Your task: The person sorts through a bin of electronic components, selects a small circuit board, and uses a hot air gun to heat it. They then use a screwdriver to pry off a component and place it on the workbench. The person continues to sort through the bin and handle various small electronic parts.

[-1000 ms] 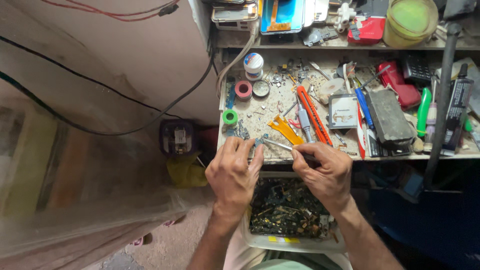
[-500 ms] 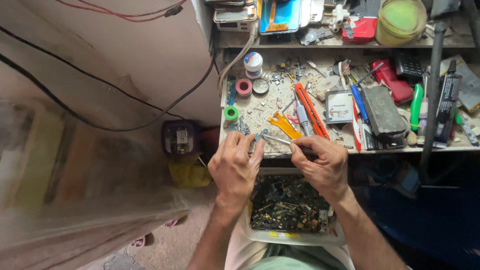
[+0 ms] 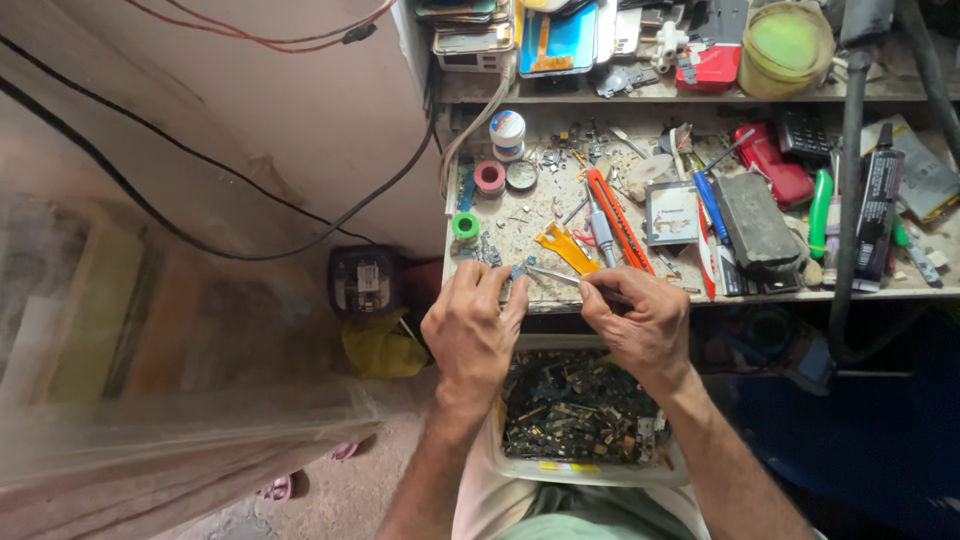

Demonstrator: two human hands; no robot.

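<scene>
Small metal part (image 3: 519, 270) sits at the workbench (image 3: 520, 225) front edge, pinched in left hand (image 3: 472, 330) fingertips; right hand (image 3: 640, 325) fingers are clamped on tweezers (image 3: 560, 278), tip touching the part. Looks like a picking or prying step, next move likely needs a steady tip. Tight room: orange pliers (image 3: 565, 250) just behind, tray of circuit scraps (image 3: 575, 410) below on lap

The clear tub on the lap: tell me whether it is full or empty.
Nearly full: the clear tub is heaped with small circuit boards almost to its rim.
</scene>
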